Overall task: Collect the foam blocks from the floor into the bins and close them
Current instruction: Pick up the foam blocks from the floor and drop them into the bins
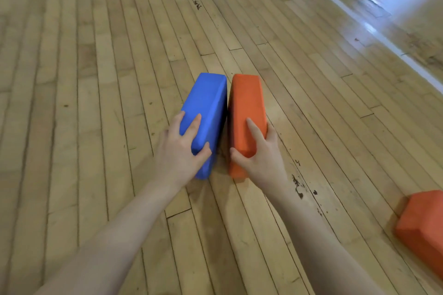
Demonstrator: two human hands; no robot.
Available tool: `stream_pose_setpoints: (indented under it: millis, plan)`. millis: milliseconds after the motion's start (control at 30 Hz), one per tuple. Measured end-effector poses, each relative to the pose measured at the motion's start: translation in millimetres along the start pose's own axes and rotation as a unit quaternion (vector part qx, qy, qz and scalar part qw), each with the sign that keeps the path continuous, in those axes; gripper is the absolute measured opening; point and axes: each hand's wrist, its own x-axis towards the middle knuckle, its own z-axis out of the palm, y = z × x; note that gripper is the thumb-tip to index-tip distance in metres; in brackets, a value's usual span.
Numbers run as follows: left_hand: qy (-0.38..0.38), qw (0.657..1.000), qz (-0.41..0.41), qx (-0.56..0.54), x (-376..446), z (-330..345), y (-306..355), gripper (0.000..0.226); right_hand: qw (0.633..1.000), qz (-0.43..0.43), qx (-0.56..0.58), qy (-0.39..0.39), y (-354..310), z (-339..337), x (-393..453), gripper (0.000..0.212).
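Note:
A blue foam block point(208, 100) and an orange foam block point(245, 103) stand side by side on their long edges in the middle of the wooden floor, their far ends almost touching. My left hand point(182, 148) grips the near end of the blue block, thumb on its inner face. My right hand point(260, 153) grips the near end of the orange block the same way. No bin is in view.
A second orange foam block point(422, 227) lies on the floor at the lower right edge. A white painted line point(374, 31) crosses the floorboards at the upper right. Dark scuff marks point(298, 187) spot the boards near my right wrist.

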Motion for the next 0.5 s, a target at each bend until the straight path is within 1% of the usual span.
stream_pose_setpoints:
  millis: [100,167,300,367,500]
  plan:
    - [0.063,0.997,-0.032,0.032,-3,-40,-32,0.059,0.997,-0.074,-0.018,-0.010,-43,24,2,0.076]
    - [0.111,0.991,-0.070,0.037,-10,-68,-55,0.061,0.994,-0.107,-0.017,-0.026,-81,46,3,0.075]
    - [0.194,0.972,-0.132,0.026,-24,-131,-123,0.062,0.980,-0.177,-0.014,-0.095,-170,98,6,0.073]
    - [0.221,0.962,-0.158,0.031,-34,-168,-161,0.060,0.970,-0.205,-0.015,-0.131,-220,125,-1,0.072]
    - [0.263,0.939,-0.221,0.008,-67,-255,-214,0.055,0.950,-0.254,-0.046,-0.174,-325,166,-39,0.072]
